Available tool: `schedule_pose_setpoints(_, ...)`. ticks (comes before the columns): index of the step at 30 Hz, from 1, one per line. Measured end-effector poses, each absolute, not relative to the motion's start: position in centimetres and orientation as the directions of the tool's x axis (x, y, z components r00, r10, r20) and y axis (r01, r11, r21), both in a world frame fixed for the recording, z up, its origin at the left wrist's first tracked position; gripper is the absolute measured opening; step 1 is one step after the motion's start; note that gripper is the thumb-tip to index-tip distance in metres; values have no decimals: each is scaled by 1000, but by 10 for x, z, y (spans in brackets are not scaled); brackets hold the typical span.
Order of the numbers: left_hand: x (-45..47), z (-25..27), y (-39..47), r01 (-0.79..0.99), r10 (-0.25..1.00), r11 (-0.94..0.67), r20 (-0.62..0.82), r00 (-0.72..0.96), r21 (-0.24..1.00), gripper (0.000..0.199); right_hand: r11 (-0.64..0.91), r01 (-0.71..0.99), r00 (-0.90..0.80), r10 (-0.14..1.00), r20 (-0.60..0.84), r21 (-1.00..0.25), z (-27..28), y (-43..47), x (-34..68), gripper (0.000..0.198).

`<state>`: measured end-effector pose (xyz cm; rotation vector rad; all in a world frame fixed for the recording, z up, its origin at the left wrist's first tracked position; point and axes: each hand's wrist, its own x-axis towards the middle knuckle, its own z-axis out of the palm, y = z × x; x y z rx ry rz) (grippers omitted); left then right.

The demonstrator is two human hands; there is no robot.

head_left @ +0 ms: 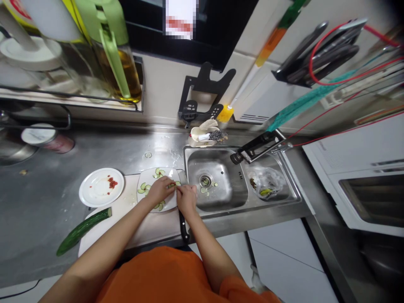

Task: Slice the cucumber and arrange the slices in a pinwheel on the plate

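Note:
A white squarish plate point(172, 205) lies on the cutting board point(139, 231), with thin cucumber slices point(143, 188) set out on it in small fans. Over its right side my left hand point(160, 190) and my right hand point(187, 198) meet, fingertips pinched close together. A tiny reddish bit shows by the left fingertips, too small to name; whatever the right fingers grip is hidden. Below my right hand, a knife point(184, 230) shows its black handle at the board's right edge. To the left, a round white plate point(90, 198) carries small red pieces point(112, 183). A part-cut cucumber point(83, 230) rests partly on the board.
Right of the board is a steel sink point(217, 198) with cucumber scraps near its drain. Its side basin holds a clear plastic bag point(268, 181) under the black faucet point(249, 149). A brush caddy point(202, 136) stands behind. An oil bottle point(126, 71) sits on the rack.

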<state>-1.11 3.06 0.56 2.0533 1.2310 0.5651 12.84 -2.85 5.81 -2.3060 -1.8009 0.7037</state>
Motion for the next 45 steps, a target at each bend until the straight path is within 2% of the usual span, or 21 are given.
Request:
schedule_pose_setpoints(21,-14,7,29,600,891,-339,42,452,724,15,-281,890,185,943,-278,-360,57,-30,129,25)
schedule_pose_setpoints(27,-32,29,16,631,931,-311,94,353,710,17,-276,880,189,950,-249,-386,60,-33,131,24)
schedule_pose_setpoints(32,-91,47,-1,728,988,-128,27,149,673,25,-235,867,158,966,-204,-440,62,-41,128,22)
schedule_pose_setpoints(34,-125,48,-4,796,999,34,-41,-11,605,29,-218,868,140,969,-202,-446,63,-44,126,20)
schedule_pose_setpoints(37,-172,46,-4,865,965,262,-127,-229,428,32,-195,873,105,970,-218,-446,64,-47,120,20)
schedule_pose_setpoints(40,-201,40,-4,893,938,335,-195,-286,302,36,-177,878,76,969,-235,-444,66,-48,115,20)
schedule_pose_setpoints(45,-214,30,-8,897,945,300,-231,-232,324,33,-153,889,51,970,-238,-432,69,-49,108,21)
